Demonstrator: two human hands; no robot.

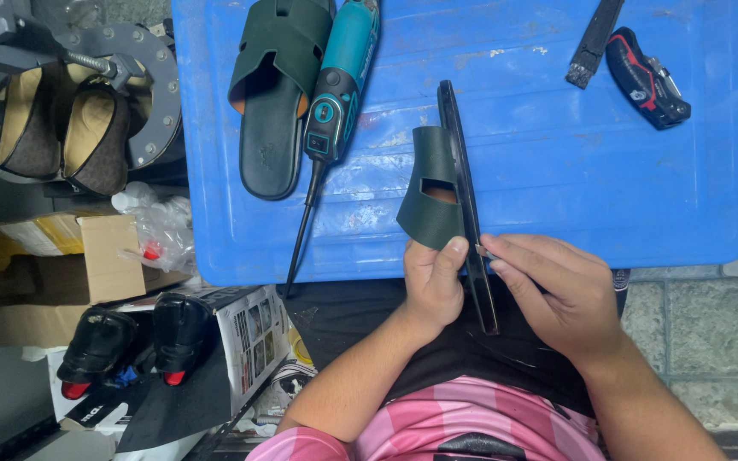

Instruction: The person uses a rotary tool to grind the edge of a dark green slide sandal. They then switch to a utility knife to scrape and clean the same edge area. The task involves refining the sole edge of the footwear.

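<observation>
I hold a dark green slide sandal (448, 183) on its edge over the near rim of a blue plastic tray (557, 154). My left hand (431, 282) grips it from the left, thumb pressed on the green strap. My right hand (557, 294) pinches the thin black sole edge, with a small metal tip showing between its fingers. The matching green sandal (275, 94) lies flat at the tray's far left, beside a teal rotary power tool (339, 81) with a black cord.
A black brush (593, 43) and a black-and-red utility knife (647, 77) lie at the tray's far right. To the left are brown shoes (61, 128) on a metal stand, a cardboard box (61, 265), black shoes (130, 337) and printed paper (254, 329).
</observation>
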